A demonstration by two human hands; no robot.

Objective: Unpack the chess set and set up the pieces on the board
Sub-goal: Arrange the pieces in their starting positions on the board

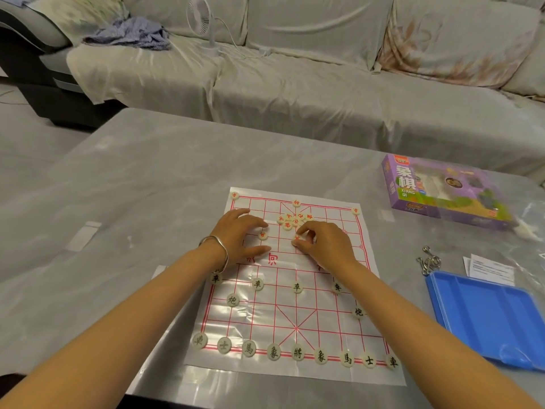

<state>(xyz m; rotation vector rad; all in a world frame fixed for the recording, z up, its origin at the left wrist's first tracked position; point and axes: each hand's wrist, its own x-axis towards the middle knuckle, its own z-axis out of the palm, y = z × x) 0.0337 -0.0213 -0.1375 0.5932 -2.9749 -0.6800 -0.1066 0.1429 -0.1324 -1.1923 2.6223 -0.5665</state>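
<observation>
- The desk (147, 178) carries the board (295, 314), a sheet lying flat near its front edge.
- A purple box (413, 187) sits at the far right.
- The left hand (241, 234) lies spread on the board.
- The right hand (324, 243) pinches a red piece (296, 238) near the middle.

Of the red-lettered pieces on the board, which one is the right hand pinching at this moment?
The red piece near the board's centre column, held by the right hand. It sits nearer the person than the loose red cluster; the other lone one lies by the left hand.
</observation>
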